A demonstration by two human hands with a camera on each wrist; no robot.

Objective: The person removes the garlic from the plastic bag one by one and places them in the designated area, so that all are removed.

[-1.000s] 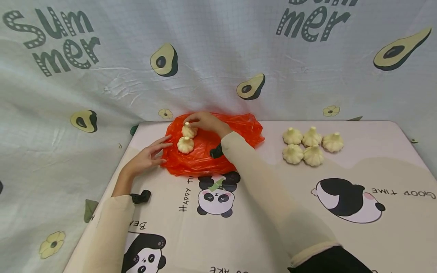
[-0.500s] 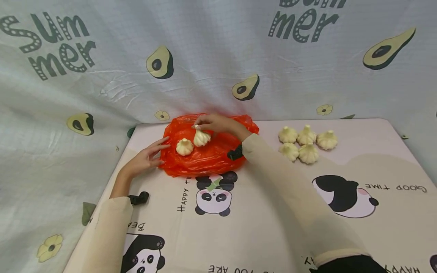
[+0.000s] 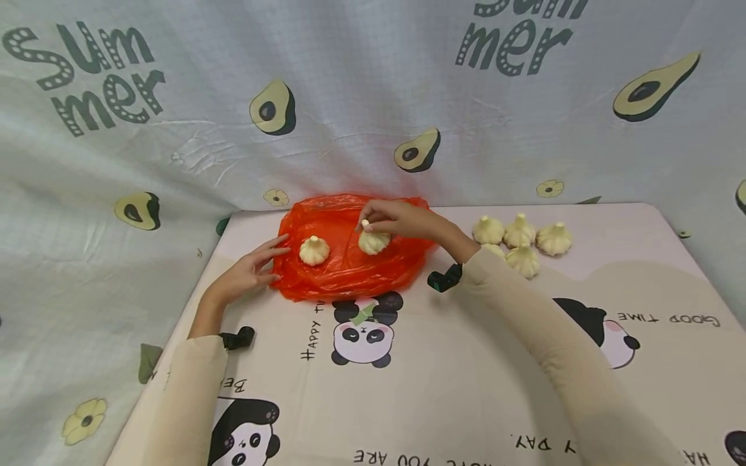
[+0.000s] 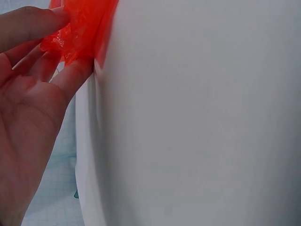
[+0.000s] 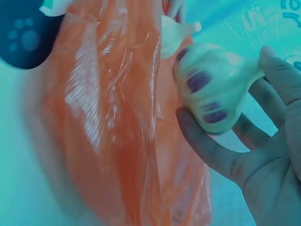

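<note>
A garlic bulb (image 3: 373, 242) is held by its stem in my right hand (image 3: 408, 221), above the right half of a crumpled red plastic bag (image 3: 344, 278). The right wrist view shows purple streaks on this bulb (image 5: 211, 89), with thumb and fingers about its neck and underside. Another garlic bulb (image 3: 315, 251) rests on the bag's left part, stem up. My left hand (image 3: 245, 272) lies at the bag's left edge with fingers spread. Seen from the left wrist, the thumb and fingers of this hand (image 4: 33, 99) touch the red plastic.
Several garlic bulbs (image 3: 520, 231) stand grouped on the table's right side, one partly hidden behind my right forearm. The panda-print tabletop (image 3: 443, 401) reaches back to a hanging cloth (image 3: 350, 97) with avocado prints, which also runs along the left side.
My right hand has lifted a garlic bulb from the bag's left part and carried it rightward. The other bulb and my left hand have stayed put.
</note>
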